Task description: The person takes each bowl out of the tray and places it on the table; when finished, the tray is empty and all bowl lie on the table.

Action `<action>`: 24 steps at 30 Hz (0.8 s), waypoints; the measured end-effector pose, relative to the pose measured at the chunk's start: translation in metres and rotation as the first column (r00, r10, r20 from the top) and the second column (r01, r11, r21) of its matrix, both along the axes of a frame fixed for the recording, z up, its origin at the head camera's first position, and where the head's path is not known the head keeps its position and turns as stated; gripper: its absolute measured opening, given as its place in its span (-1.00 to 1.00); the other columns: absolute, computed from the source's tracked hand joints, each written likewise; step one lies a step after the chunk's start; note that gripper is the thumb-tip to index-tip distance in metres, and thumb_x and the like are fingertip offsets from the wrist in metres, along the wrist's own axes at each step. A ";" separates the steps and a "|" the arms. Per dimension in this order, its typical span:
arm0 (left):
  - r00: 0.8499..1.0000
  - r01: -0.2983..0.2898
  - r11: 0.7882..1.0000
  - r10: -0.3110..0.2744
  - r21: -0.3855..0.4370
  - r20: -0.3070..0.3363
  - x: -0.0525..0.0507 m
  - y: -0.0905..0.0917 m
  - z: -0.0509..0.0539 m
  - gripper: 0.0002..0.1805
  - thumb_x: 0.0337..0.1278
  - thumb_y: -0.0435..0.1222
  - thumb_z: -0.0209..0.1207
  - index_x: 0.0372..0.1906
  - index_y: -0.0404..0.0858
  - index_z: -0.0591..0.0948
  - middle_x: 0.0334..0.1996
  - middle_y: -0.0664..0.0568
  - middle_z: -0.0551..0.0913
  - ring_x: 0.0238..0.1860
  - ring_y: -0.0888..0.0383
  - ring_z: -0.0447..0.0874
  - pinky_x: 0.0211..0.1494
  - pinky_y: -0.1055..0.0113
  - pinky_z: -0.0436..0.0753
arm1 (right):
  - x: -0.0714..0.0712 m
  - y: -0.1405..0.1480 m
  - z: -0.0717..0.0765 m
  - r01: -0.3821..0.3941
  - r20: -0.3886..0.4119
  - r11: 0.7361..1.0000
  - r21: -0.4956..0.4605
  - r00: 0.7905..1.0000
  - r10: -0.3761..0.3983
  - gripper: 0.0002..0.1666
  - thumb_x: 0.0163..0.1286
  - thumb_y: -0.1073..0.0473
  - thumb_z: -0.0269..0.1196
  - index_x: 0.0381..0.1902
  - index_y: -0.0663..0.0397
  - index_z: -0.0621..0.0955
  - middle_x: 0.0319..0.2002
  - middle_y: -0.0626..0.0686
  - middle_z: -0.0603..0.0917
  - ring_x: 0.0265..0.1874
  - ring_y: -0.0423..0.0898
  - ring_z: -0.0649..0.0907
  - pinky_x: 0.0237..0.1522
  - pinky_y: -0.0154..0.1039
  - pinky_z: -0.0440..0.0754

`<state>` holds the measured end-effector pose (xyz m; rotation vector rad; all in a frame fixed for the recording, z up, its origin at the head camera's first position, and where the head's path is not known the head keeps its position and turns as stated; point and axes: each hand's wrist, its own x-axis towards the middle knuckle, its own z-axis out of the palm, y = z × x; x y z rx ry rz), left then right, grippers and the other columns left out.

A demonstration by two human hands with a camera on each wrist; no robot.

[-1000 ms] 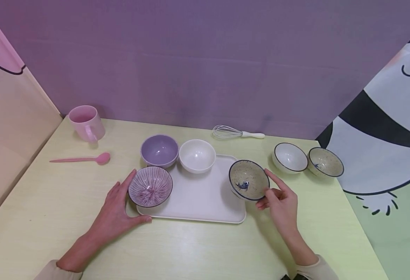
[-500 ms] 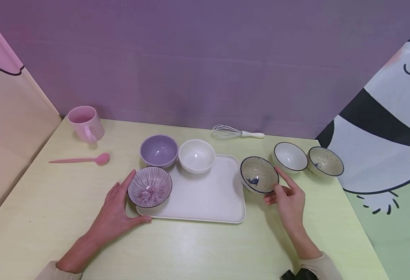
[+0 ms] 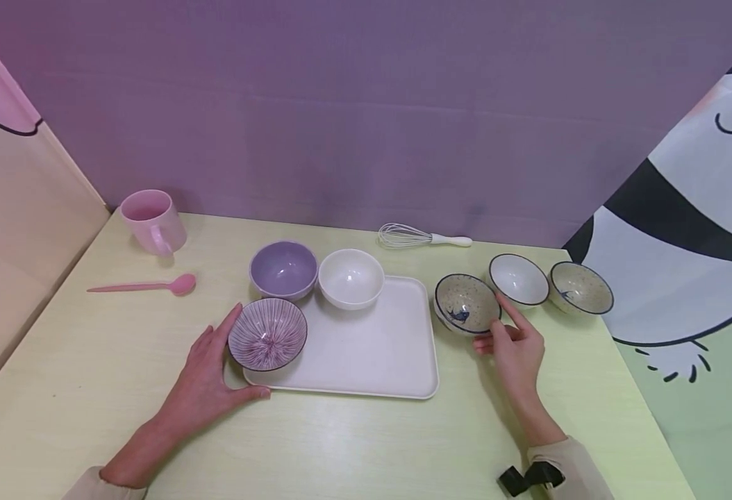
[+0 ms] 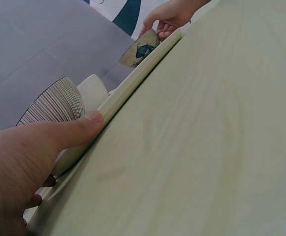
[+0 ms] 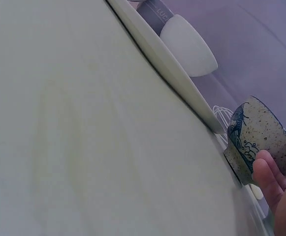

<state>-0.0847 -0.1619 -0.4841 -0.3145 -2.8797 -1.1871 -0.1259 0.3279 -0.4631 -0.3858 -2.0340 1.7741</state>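
Note:
My right hand point(image 3: 516, 354) grips a speckled beige bowl point(image 3: 466, 302) with a dark rim and a blue design, thumb and fingers at its right side. The bowl's foot point(image 5: 236, 164) is at or just over the table, right of the white tray point(image 3: 372, 361). My left hand point(image 3: 200, 389) holds the tray's front left corner; its thumb point(image 4: 86, 125) lies against the front edge. Beside its index finger stands a purple-striped bowl point(image 3: 268, 335) on the tray. Behind that are a purple bowl point(image 3: 283, 271) and a white bowl point(image 3: 351, 279) at the tray's back edge.
Just behind the held bowl sit a dark-rimmed white bowl point(image 3: 519, 280) and another speckled bowl point(image 3: 581, 288). A whisk point(image 3: 425, 237) lies by the purple backdrop. At the left are a pink mug point(image 3: 153, 222) and a pink spoon point(image 3: 147, 285).
My right hand has carried the speckled bowl from over the tray's right end to the right and back, then lower toward the table. The left hand has stayed still.

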 end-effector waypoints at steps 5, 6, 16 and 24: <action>1.000 -0.001 1.000 0.001 0.001 0.005 0.000 -0.001 0.000 0.59 -0.15 0.10 0.77 0.86 0.06 -0.09 0.75 -0.32 0.16 0.68 -0.63 -0.03 0.64 -0.62 0.11 | -0.005 -0.002 -0.001 -0.002 0.000 1.000 -0.007 1.000 0.002 -0.36 0.57 0.48 0.09 0.51 0.06 0.65 -0.65 0.01 0.76 -0.72 -0.21 0.75 -0.60 -0.35 0.77; 1.000 0.001 1.000 -0.001 0.001 0.004 0.000 -0.001 0.000 0.59 -0.15 0.10 0.77 0.86 0.06 -0.10 0.75 -0.31 0.16 0.68 -0.63 -0.03 0.64 -0.62 0.11 | -0.006 -0.003 -0.001 -0.003 -0.003 1.000 -0.010 1.000 0.003 -0.36 0.57 0.48 0.09 0.51 0.06 0.65 -0.65 -0.01 0.76 -0.72 -0.21 0.75 -0.60 -0.34 0.78; 1.000 -0.001 1.000 0.001 -0.005 0.002 0.000 0.000 0.001 0.59 -0.17 0.12 0.77 0.86 0.07 -0.09 0.74 -0.33 0.18 0.67 -0.64 -0.01 0.62 -0.64 0.13 | -0.019 -0.008 -0.003 -0.017 -0.043 1.000 -0.023 0.999 0.016 -0.35 0.57 0.49 0.07 0.53 0.12 0.61 -0.63 -0.04 0.77 -0.68 -0.21 0.78 -0.56 -0.31 0.81; 1.000 -0.009 1.000 0.009 -0.007 0.007 0.001 0.001 0.001 0.59 -0.17 0.10 0.77 0.86 0.07 -0.08 0.73 -0.36 0.20 0.67 -0.64 0.00 0.60 -0.65 0.16 | -0.028 -0.013 -0.003 -0.010 -0.045 1.000 -0.023 0.999 0.009 -0.35 0.57 0.47 0.08 0.54 0.10 0.60 -0.59 -0.09 0.80 -0.65 -0.21 0.80 -0.52 -0.31 0.83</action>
